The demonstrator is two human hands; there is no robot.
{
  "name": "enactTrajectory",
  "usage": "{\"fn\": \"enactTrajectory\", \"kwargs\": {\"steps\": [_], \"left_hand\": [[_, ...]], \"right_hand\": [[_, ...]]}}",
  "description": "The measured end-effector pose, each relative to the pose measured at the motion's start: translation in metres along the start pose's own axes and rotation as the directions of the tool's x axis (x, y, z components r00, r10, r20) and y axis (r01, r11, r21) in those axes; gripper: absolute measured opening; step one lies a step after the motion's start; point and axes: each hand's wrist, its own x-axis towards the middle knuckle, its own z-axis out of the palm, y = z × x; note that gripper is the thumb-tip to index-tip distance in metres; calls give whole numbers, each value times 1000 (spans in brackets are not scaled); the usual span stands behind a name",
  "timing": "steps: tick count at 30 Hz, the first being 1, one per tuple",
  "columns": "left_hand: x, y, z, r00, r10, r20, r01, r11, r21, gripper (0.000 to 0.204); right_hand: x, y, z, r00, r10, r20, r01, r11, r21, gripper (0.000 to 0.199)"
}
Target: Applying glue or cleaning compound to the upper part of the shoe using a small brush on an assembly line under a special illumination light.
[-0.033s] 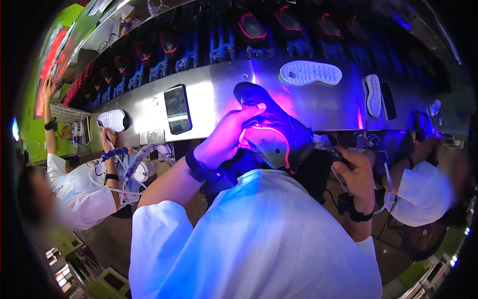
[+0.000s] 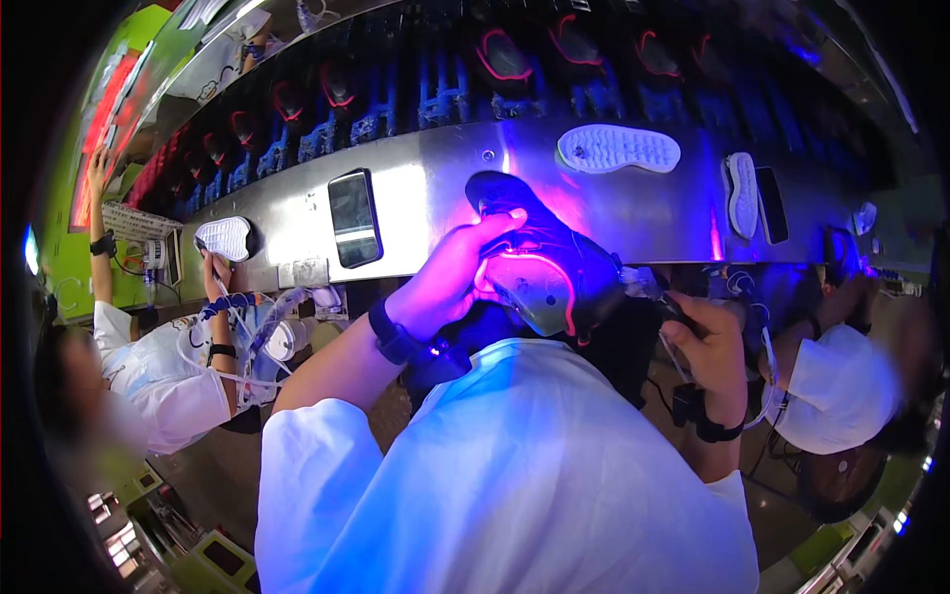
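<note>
My left hand [image 2: 465, 259] grips a dark shoe upper [image 2: 584, 259] near the middle of the metal table's front edge, thumb on top. Purple light falls on it, and a pink line glows round the grey-green area at its opening. In my right hand [image 2: 708, 342], closed fingers hold a slim dark-handled tool with a clear head [image 2: 641, 282]. That head meets or nearly meets the shoe upper's right side; whether it touches, I cannot tell. A thin tube hangs below the tool. Beyond the shoe upper lies a white shoe sole [image 2: 618, 148].
A phone [image 2: 354, 218] lies left on the metal table [image 2: 416, 158]; a second white sole [image 2: 741, 194] and another phone [image 2: 772, 205] lie right. Dark shoes stand on a blue rack [image 2: 440, 94] behind. Co-workers sit either side; the left one [image 2: 163, 386] touches a white sole [image 2: 225, 238].
</note>
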Motion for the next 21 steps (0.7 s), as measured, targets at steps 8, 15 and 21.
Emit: {"fn": "enactTrajectory", "kwargs": {"steps": [8,15,21], "left_hand": [[-10,-7,4,997,-68,21,69,881,-468,39],[-11,-13,-41,867,-251,430,481,644,-595,60],[-11,-27,-63,795,-325,512,605,483,-633,77]], "right_hand": [[42,-61,-15,976,-211,58,218,953,-212,38],[79,-92,-2,920,-374,121,392,852,-346,40],[92,-86,16,944,-298,141,325,912,-250,38]]}}
